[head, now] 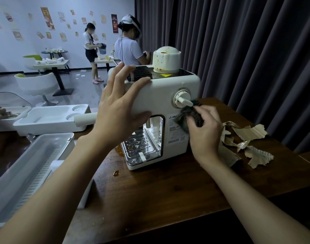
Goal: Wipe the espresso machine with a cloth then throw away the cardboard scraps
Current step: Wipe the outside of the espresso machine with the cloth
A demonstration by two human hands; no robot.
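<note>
One machine: cream-white plastic espresso machine (168,92) stands on the dark brown wooden table (168,191).
Left hand (119,110): fingers straight and spread, pressed against the machine's upper left corner, clasping nothing.
Right hand (205,132): fingers curled round a dark fuzzy cloth (186,118), pressed to the front panel under the round dial (182,99) (over the printed label).
Cardboard scraps (249,138): torn brown corrugated pieces on the table, just right of the machine.

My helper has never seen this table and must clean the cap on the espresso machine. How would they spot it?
On the dark wooden table stands a white espresso machine. The cap sits on its black top. It alone is a cream dome spattered with brown stains.
</note>
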